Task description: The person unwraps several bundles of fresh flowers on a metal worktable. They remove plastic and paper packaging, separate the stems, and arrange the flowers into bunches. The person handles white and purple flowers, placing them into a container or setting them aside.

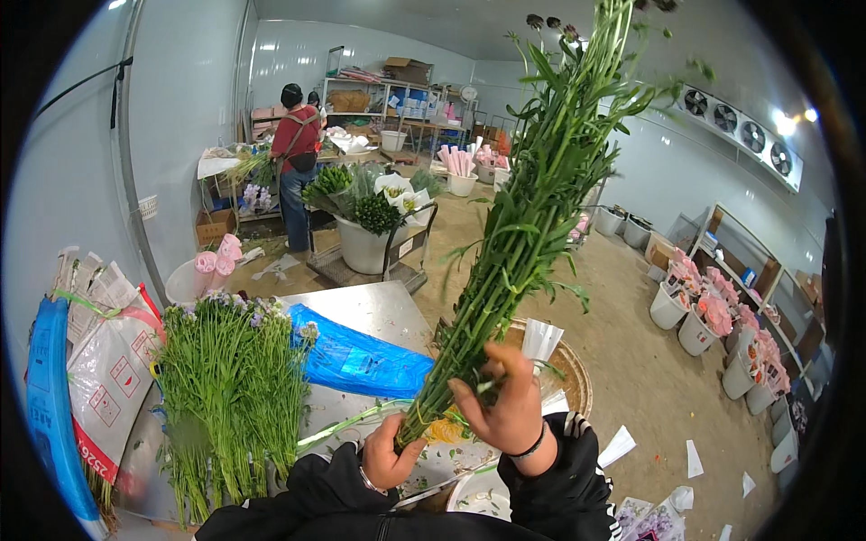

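A tall bunch of leafy green flower stems (516, 261) with dark blooms at the top rises slanting up to the right. Around its lower end my left hand (390, 453) is closed, beside a thin yellow band on the stems. My right hand (507, 401) is at the bunch's right side, thumb and fingers apart, with a small bit of leaf by the fingertips. To the left, a large pile of green stems with pale purple flowers (230, 388) lies on the metal table (383, 307). Yellow rubber bands (444, 431) lie on the table behind the held stems.
Blue plastic wrap (356, 356) lies beyond the pile; a wrapped bundle (113, 361) stands at far left. A white bucket (478, 494) and a round brown tub (570, 370) are close by. Farther off are a flower trolley (365, 248), a person in red (296, 144) and buckets of pink-wrapped bunches (696, 334).
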`<action>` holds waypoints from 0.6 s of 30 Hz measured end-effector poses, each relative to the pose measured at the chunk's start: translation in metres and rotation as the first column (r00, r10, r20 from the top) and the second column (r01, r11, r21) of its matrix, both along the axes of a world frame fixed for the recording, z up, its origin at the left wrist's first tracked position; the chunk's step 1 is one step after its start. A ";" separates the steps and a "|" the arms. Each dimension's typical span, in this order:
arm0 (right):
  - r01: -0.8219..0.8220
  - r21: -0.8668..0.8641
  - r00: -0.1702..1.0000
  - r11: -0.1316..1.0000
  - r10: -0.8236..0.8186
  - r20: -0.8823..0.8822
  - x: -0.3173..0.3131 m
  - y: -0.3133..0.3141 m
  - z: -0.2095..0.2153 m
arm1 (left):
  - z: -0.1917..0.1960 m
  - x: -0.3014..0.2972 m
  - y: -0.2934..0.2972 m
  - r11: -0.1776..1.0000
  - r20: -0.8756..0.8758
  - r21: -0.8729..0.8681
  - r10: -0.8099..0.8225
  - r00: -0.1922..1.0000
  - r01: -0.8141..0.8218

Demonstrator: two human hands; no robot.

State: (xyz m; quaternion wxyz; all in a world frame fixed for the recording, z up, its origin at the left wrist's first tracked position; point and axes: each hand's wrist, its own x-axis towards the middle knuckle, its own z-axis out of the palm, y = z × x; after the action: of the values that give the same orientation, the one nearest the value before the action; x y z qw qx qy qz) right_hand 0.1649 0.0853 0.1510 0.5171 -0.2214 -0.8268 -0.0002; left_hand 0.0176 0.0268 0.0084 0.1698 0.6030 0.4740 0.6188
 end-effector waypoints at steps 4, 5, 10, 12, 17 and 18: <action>-0.029 -0.187 0.997 0.982 0.043 0.068 0.008 0.003 0.016 | -0.004 -0.003 -0.006 0.999 0.059 0.018 -0.029 0.998 0.028; -0.031 -0.179 0.995 0.983 0.047 0.089 0.009 0.004 0.018 | -0.005 -0.005 -0.007 0.999 0.059 0.028 -0.038 0.998 0.036; 0.026 -0.100 0.970 0.995 -0.001 0.242 0.016 0.004 0.023 | -0.007 -0.007 -0.010 0.998 -0.005 0.034 -0.044 0.999 0.044; 0.045 -0.058 0.954 0.997 -0.026 0.299 0.016 0.002 0.024 | -0.009 -0.007 -0.011 0.999 -0.027 0.050 -0.018 0.999 0.019; 0.009 0.121 0.941 0.993 -0.049 0.333 0.006 0.007 0.008 | -0.004 0.003 -0.010 0.998 0.029 0.069 0.001 1.000 -0.003; 0.025 0.160 0.945 0.987 -0.076 0.319 0.003 0.005 0.006 | -0.003 0.005 -0.011 0.999 0.046 0.052 -0.004 0.999 0.002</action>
State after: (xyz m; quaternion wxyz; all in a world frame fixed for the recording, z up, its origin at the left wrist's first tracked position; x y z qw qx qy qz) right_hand 0.1681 0.0899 0.1569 0.3896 -0.1990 -0.8920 -0.1135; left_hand 0.0226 0.0160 0.0050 0.1660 0.5934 0.4529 0.6444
